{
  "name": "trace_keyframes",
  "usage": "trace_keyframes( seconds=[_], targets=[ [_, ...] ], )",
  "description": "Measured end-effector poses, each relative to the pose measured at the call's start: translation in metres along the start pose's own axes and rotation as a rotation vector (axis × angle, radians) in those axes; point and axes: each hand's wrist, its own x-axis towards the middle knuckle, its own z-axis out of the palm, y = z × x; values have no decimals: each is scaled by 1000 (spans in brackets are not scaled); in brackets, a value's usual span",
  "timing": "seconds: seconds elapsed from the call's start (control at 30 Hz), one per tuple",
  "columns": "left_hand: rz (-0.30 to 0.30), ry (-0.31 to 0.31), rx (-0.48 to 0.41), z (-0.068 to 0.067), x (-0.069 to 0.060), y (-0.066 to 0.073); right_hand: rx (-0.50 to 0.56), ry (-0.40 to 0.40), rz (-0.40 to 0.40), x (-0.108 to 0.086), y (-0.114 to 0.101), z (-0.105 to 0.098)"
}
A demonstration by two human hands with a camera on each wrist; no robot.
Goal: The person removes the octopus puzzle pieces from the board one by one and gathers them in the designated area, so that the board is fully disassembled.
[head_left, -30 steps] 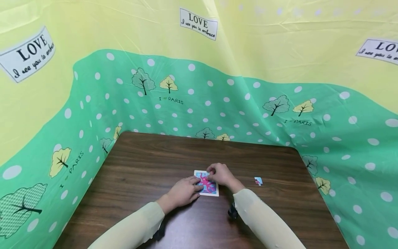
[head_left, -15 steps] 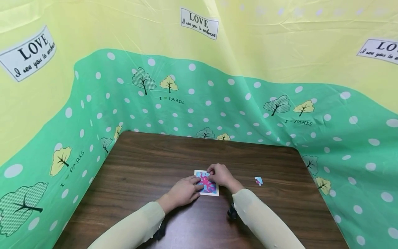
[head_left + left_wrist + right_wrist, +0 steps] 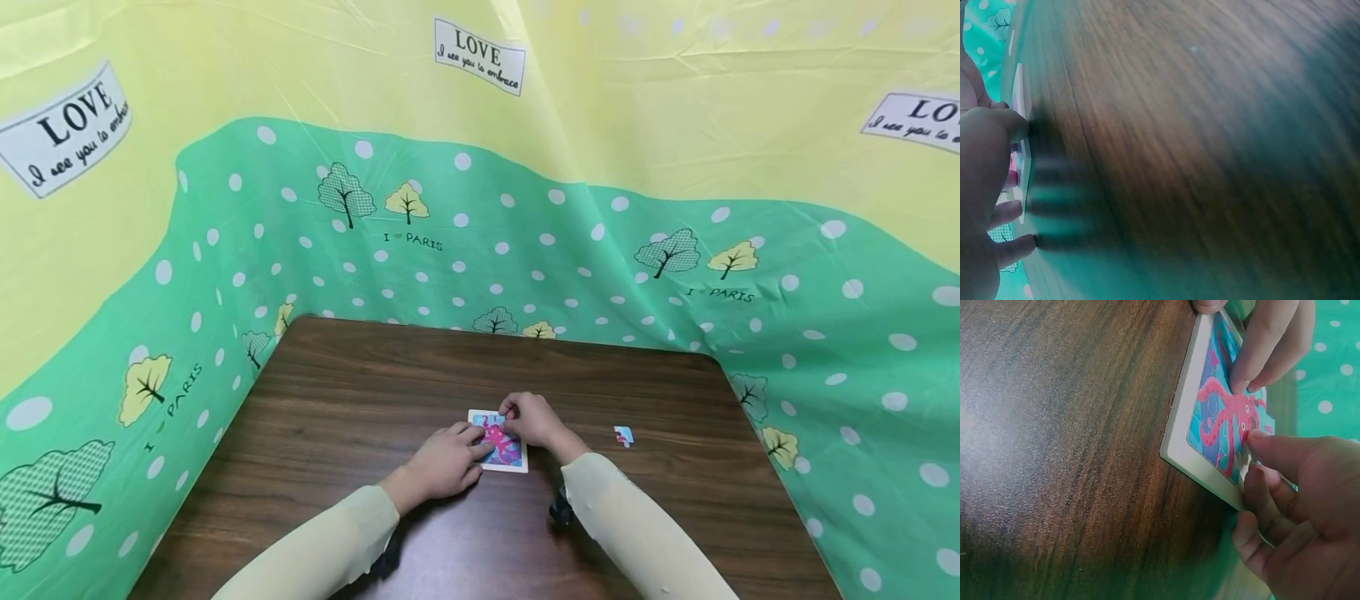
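A small jigsaw puzzle [image 3: 507,457] with a white frame and a pink octopus on blue lies flat on the table. My left hand [image 3: 445,462] rests on its left side, with extended fingertips on the picture; the thumb is by the frame edge in the left wrist view. At the upper right part, my right hand [image 3: 534,420] pinches a puzzle piece [image 3: 1252,455] between thumb and curled fingers, which mostly hide it. A pale gap shows beside the thumb [image 3: 1266,447] in the right wrist view. To the right lies a loose puzzle piece [image 3: 623,436], blue and pink.
The dark wood-grain table [image 3: 375,375] has rounded far corners. A green and yellow printed cloth [image 3: 435,275] hangs around its back and sides. Dark wrist-worn devices show under both sleeves.
The left fingers have shifted very slightly on the puzzle. Right hand, puzzle and loose piece stay nearly in place.
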Motion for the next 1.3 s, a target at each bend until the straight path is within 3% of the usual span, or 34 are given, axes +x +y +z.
trace_keyframes(
  seconds=[0.33,0.53,0.9,1.07,1.3],
  targets=[
    [-21,-19,-19,2,-2,-1,36,14,-37,1,6,-4],
    [-20,-17,-32,1,0,-2,63,11,-19,-1,6,-12],
    [-26,-40,-36,2,1,-3,226,-8,11,-9,20,-36],
    [-33,-52,-41,0,1,-2,235,-23,12,-16,31,-52],
    [-16,-17,-30,2,-1,-2,202,-1,22,-28,50,-73]
  ],
)
